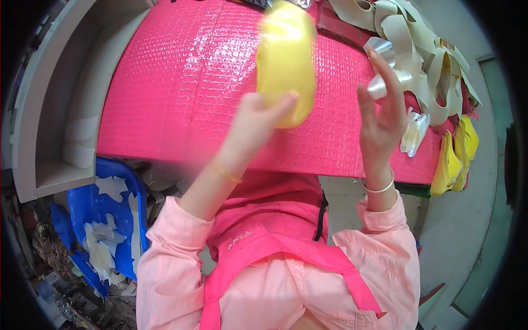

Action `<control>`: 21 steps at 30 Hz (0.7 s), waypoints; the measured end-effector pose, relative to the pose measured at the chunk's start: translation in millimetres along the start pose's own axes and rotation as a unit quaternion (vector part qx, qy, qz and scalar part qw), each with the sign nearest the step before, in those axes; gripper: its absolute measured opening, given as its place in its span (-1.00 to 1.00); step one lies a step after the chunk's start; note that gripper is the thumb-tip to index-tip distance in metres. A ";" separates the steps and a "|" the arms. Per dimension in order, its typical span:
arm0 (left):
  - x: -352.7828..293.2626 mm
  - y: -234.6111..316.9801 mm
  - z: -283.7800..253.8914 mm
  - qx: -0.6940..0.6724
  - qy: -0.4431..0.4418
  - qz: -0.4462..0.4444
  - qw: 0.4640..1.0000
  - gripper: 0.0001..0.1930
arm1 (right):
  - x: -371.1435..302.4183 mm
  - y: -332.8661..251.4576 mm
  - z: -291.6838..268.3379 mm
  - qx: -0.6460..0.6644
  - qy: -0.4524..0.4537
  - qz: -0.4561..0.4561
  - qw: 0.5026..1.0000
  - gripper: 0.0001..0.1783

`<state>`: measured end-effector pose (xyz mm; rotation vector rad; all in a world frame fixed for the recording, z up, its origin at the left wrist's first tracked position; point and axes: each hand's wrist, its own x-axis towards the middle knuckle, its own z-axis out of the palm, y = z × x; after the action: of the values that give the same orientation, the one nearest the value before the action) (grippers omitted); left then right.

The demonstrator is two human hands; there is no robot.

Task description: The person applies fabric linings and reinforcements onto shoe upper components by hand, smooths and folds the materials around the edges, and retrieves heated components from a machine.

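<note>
The left hand (250, 124) grips the near end of a glossy yellow piece (286, 60), its thumb laid across the top; the fingers beneath are hidden. The piece is long with rounded ends, points away from the person, and lies above the middle of the pink table (159, 110). Its outline is blurred, so I cannot tell whether it touches the tabletop.

The right hand (382, 121) is raised on the other side, palm unclenched and fingers spread. Its fingertips come up against shiny white strips (377, 88) in the view, but whether they touch is unclear.

The step in hand appears to be one-handed handling of the yellow piece. A next move, I judge, calls for a steady left grip, and for the right fingers to close neatly if a strip is wanted.

Farther right, cream bands (439, 115) lie heaped, with two yellow shoe uppers (446, 168) at the table's edge. Beyond the left side stand a grey trough (22, 148) and a blue chair (82, 206) strewn with pale scraps (102, 242).
</note>
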<state>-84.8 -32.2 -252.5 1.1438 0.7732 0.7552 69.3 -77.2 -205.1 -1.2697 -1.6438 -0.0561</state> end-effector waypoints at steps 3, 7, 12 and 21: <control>-13.9 17.3 0.6 -0.339 0.039 0.013 0.940 -0.63 | 8.0 1.7 41.9 0.168 0.028 0.121 0.978 -0.85; -32.8 17.1 -11.4 -0.450 0.111 0.032 0.885 -0.58 | 15.5 -9.0 88.6 0.137 -0.052 0.142 0.979 -0.64; -55.9 20.8 -23.5 -0.502 0.154 0.008 0.851 -0.56 | 9.6 -13.9 110.7 0.193 -0.024 0.035 0.980 -0.60; -42.6 -9.2 -41.1 -0.438 0.176 0.010 0.882 -0.57 | 27.3 -5.5 72.4 0.370 -0.449 0.262 0.770 -0.74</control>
<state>-140.7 -50.0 -264.7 0.1906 0.5969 1.1867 18.8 -19.7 -217.9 -1.0877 -1.6661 1.6144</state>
